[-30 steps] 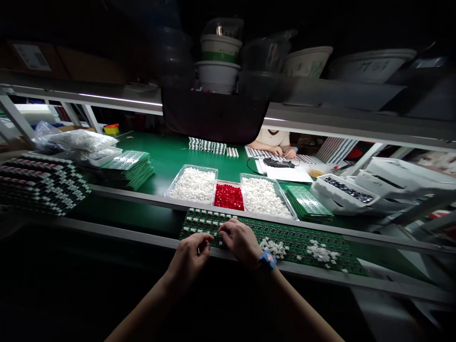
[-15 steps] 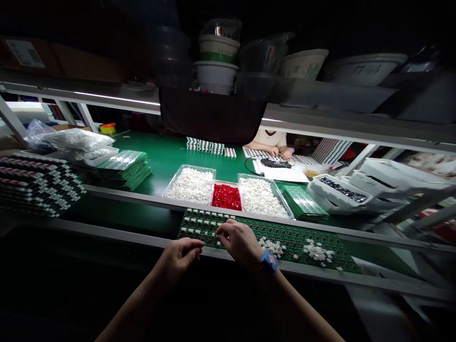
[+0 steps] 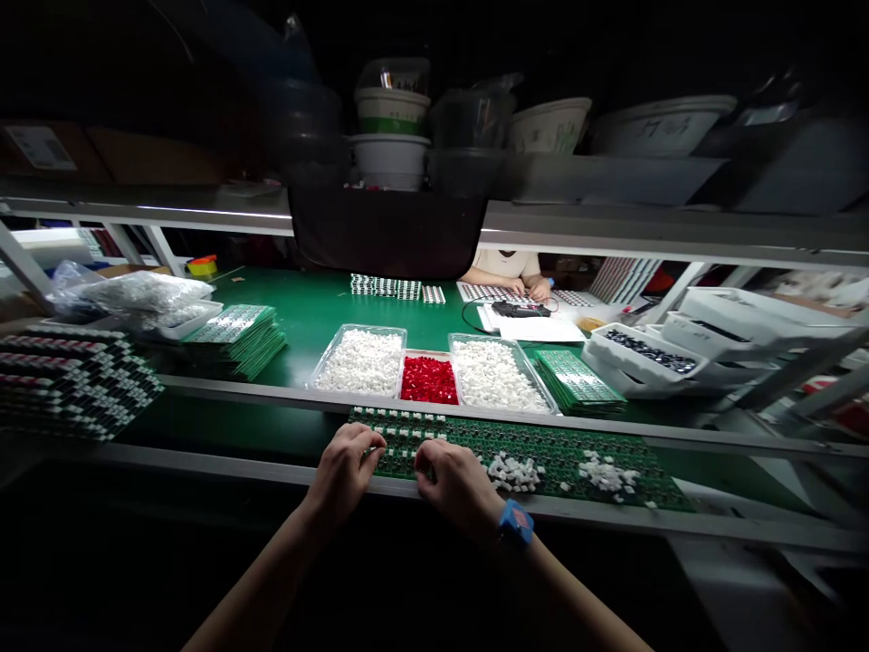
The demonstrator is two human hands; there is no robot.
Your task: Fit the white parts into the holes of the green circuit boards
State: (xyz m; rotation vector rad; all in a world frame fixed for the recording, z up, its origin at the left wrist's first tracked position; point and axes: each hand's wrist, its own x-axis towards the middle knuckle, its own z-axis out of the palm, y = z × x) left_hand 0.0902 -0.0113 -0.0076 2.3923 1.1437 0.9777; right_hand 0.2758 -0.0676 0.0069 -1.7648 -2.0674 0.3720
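A long green circuit board (image 3: 468, 440) lies along the front ledge, with rows of small white parts standing on its left end. My left hand (image 3: 348, 457) is at the board's left end, thumb and fingertips pinched together; anything between them is too small to make out. Over the board's front edge my right hand (image 3: 452, 475) is curled, fingertips closed near the white rows, their contents hidden. A blue wrist strap (image 3: 516, 522) is on the right wrist. Right of that hand, a heap of loose white parts (image 3: 514, 472) rests on the board, with another white heap (image 3: 607, 475) farther right.
Behind the board stand two clear trays of white parts (image 3: 361, 360) and a tray of red parts (image 3: 429, 379). Green board stacks (image 3: 237, 337) flank them. White bins (image 3: 644, 358) stand right. A co-worker's hands (image 3: 529, 289) are across the bench. A shelf (image 3: 577, 234) hangs above.
My left hand has moved up and forward onto the board's left end. My right hand has shifted slightly down, its fingertips nearer the board's front edge. The view has tilted a little.
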